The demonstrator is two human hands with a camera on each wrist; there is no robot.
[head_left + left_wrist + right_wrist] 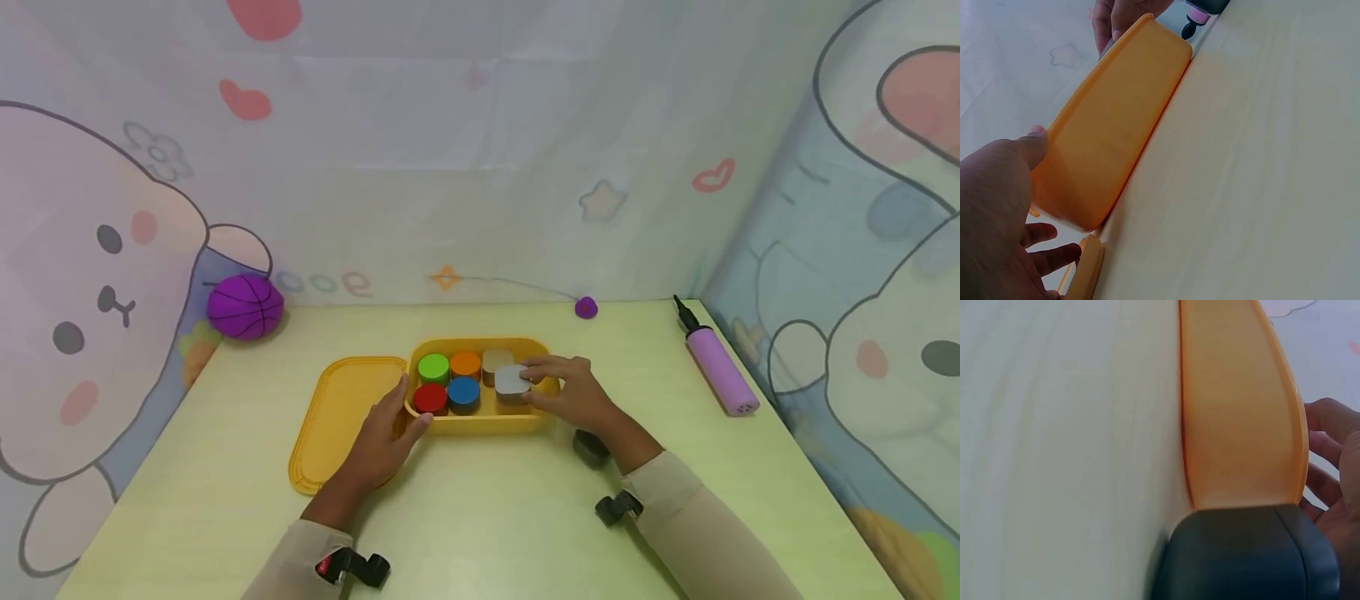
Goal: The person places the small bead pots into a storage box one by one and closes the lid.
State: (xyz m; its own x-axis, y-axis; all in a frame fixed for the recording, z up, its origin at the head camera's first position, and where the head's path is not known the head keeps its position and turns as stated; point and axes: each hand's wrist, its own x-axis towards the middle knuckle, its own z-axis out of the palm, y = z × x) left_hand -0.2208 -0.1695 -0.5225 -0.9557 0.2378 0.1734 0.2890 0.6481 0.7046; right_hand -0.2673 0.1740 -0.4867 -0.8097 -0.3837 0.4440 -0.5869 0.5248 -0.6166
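Note:
A yellow plastic box [480, 426] sits on the table, several small coloured containers inside it. My left hand [378, 446] grips the box's left end, thumb at the front corner and fingers along the side. In the left wrist view its thumb [1036, 145] rests against the rim. Over the box's right part, my right hand [573, 396] pinches a grey-white rounded-square container [513, 380] between thumb and fingers. Beside it stands a beige container [495, 362]. Further left are green [433, 367], orange [465, 364], red [431, 397] and blue containers [463, 392]. The right wrist view hides the pinched container behind the box wall.
A yellow lid [337, 417] lies left of the box, partly under my left hand. A purple ball [245, 307] is at the back left. At the right lies a purple hand pump [720, 367]. A dark rounded object [591, 450] sits below my right wrist.

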